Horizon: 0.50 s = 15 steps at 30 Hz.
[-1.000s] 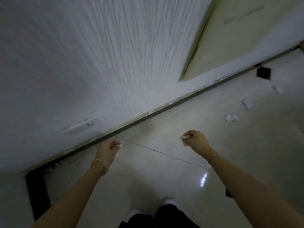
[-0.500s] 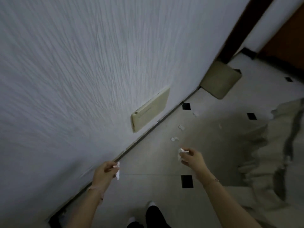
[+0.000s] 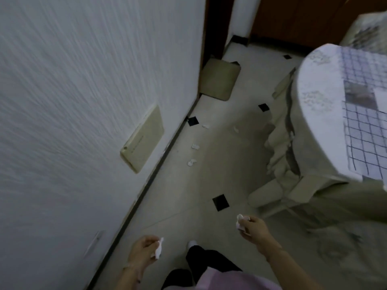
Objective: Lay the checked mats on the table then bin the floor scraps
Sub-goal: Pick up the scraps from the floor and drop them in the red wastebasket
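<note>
Paper scraps are pinched in left grip & right grip; checked mats lie on tabletop at 2 o'clock. Binning step judged underway; floor scraps at 12 need pickup next, bin unseen.

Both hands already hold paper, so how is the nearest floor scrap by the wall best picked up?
Pinch the nearest scrap by its crumpled folds from straight above: it lies low on the floor, apart from the wall.

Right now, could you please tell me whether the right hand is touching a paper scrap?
Touching. The head view shows the right hand gripping a white scrap in its curled fingers, with no gap between them.
</note>
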Each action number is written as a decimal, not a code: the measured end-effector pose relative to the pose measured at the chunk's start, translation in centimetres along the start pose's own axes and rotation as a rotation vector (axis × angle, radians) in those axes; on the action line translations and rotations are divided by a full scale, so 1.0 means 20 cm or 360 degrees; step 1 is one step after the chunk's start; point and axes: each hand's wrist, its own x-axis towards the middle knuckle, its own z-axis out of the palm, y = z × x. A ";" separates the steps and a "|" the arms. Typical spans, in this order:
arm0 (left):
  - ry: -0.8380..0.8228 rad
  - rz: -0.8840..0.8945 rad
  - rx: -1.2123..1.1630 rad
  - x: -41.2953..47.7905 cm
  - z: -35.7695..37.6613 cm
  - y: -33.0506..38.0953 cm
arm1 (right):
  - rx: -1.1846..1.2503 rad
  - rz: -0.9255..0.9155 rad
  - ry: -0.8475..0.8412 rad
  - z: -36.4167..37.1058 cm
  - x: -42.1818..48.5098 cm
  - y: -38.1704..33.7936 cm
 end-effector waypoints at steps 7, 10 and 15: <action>0.0030 0.0004 0.0354 0.15 -0.04 0.02 | 0.0193 -0.0066 0.0180 -0.13 -0.01 -0.07; 0.0003 -0.0156 0.0466 0.23 -0.06 0.03 | 0.0332 -0.0159 0.0264 -0.18 -0.05 -0.12; -0.0272 -0.0138 0.0945 0.39 -0.04 0.23 | 0.0679 -0.0221 0.0523 -0.19 -0.21 -0.06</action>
